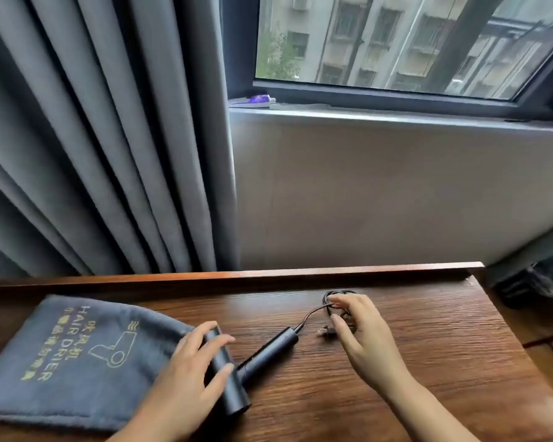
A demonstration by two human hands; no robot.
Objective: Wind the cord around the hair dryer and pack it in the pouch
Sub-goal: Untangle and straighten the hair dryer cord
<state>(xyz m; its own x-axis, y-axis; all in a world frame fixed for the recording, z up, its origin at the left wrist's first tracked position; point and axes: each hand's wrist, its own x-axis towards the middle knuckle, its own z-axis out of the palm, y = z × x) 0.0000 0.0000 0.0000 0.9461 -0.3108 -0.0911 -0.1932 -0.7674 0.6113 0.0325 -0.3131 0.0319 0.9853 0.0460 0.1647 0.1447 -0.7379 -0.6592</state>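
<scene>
A dark grey hair dryer (270, 346) lies on the wooden table (428, 362), its handle pointing up and right. My left hand (192, 371) rests on its barrel, fingers spread over it. The black cord (310, 315) runs from the handle's end to a loose bundle with the plug (326, 331). My right hand (361, 330) lies over that bundle, fingers curled around the loops and hiding part of them. A grey pouch (71, 362) with yellow "HAIR DRIER" lettering lies flat at the left, its right end touching the dryer barrel.
A raised wooden ledge (237, 275) borders the table's far edge. Grey curtains (93, 138) hang behind at the left, a pale wall and window sill behind the middle. The table's right edge (508, 330) drops off to the floor, with a dark object beyond.
</scene>
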